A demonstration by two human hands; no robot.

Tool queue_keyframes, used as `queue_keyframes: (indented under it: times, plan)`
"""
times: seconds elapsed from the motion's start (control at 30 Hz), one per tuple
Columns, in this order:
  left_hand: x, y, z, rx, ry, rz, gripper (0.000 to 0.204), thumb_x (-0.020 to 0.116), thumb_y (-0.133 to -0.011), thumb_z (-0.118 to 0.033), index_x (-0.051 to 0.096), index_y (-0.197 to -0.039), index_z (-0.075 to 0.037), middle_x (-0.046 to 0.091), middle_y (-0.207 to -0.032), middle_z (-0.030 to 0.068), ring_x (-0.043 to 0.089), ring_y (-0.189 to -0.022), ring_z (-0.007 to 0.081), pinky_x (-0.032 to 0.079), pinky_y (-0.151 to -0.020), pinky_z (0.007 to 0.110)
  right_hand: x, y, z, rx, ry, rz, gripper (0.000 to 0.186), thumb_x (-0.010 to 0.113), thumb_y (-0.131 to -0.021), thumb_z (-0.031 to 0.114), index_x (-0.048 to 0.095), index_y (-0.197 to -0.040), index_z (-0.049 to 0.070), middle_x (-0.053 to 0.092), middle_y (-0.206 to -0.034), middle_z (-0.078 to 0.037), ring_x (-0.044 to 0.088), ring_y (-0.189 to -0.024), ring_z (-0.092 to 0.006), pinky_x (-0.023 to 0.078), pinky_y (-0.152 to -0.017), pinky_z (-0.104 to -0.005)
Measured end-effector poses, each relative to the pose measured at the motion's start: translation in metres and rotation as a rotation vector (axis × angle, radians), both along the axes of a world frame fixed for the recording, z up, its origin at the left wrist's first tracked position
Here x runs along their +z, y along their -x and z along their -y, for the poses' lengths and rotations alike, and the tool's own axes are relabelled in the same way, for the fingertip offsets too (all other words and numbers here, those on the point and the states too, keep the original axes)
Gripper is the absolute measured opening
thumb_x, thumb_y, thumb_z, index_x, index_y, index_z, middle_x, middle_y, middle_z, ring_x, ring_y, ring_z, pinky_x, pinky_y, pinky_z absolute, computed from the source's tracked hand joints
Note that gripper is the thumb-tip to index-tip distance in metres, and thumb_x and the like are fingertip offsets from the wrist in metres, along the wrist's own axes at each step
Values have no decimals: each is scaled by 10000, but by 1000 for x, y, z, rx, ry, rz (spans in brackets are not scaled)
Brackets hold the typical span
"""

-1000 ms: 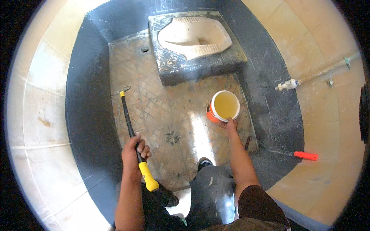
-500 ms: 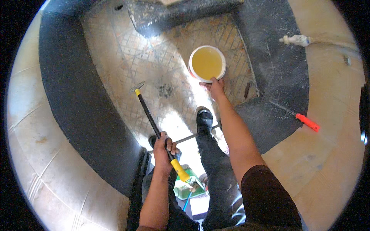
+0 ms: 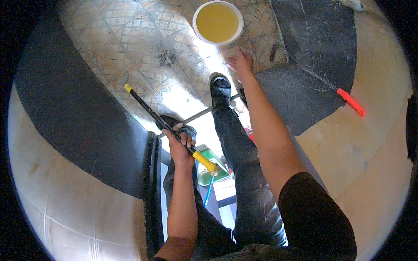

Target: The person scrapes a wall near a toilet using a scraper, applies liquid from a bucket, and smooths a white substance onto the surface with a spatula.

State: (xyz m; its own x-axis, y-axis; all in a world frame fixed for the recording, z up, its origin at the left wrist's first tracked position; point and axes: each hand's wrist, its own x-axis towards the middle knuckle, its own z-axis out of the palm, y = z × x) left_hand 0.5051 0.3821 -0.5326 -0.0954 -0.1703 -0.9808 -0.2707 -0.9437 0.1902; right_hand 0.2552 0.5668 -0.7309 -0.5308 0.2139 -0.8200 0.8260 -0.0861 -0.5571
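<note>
A long black rod (image 3: 150, 108) with yellow ends, stiff and likely light, is clenched near its handle by the left hand (image 3: 180, 145). The right hand (image 3: 240, 63) is held spread, grasping nothing, beside a full, spill-prone bucket (image 3: 218, 22).

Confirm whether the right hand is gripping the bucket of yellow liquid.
No, the right hand hovers open just below the bucket, not closed on its rim.

Black short sleeve (image 3: 311, 213), dark jeans (image 3: 244, 174), black shoes (image 3: 220, 89)
</note>
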Motion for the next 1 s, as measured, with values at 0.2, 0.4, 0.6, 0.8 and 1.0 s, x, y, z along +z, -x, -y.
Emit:
queue_keyframes:
  times: [0.2, 0.4, 0.6, 0.8, 1.0]
  plan:
    - [-2, -4, -9, -5, -22, 54, 677, 343, -983, -726, 553, -1039, -85, 317, -564, -37, 348, -488, 109, 363, -517, 268, -20, -22, -69, -61, -55, -138, 358, 605, -993, 219, 482, -1233, -16, 665, -991, -204, 717, -804, -324, 614, -669, -421]
    - [-1, -11, -15, -6, -47, 48, 666, 326, -986, -725, 543, -1023, -96, 316, -559, -35, 351, -490, 106, 350, -516, 273, -22, -36, -36, 257, -354, -278, 280, 632, -981, 216, 536, -1111, -13, 663, -937, -167, 703, -730, -251, 603, -609, -369]
    - [-6, -20, -9, 31, -39, 74, 708, 316, -991, -720, 581, -1114, -75, 321, -558, -35, 341, -478, 105, 353, -506, 278, 41, -85, 42, 573, -112, -27, 242, 649, -975, 228, 594, -1036, 1, 671, -801, -96, 673, -690, -172, 548, -560, -299]
    - [-9, -22, 2, -35, -29, 12, 739, 315, -998, -710, 589, -1182, -49, 331, -556, -39, 347, -474, 100, 355, -493, 265, 116, -204, 62, 1017, 66, 34, 347, 677, -963, 353, 605, -1042, 23, 687, -782, -122, 669, -677, -203, 530, -622, -351]
    - [-9, -34, 14, -5, -88, -35, 676, 367, -992, -702, 599, -1181, -96, 294, -548, -54, 330, -477, 87, 347, -489, 244, 185, -212, 30, 1229, -336, -104, 367, 711, -926, 330, 574, -1049, 12, 663, -731, -184, 681, -708, -345, 530, -655, -424]
